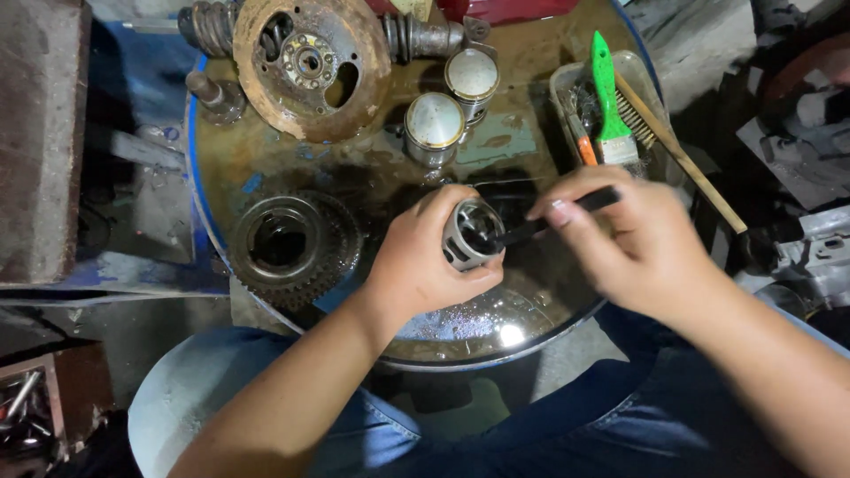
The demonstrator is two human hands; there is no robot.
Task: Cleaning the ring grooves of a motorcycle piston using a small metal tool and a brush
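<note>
Both hands are closed at frame centre above the oily drum-top surface (372, 177): a hollow piston (469, 235) is gripped by the left hand (416, 261), a dark brush (553, 217) pinched by the right hand (633, 239), its tip best kept inside the bore.

piston (470, 234): lower side hidden by left hand (423, 262) | black tool (553, 215): tip lost inside piston, rear end covered by right hand (630, 241) | rusty disc (310, 64): top cropped by frame edge
</note>
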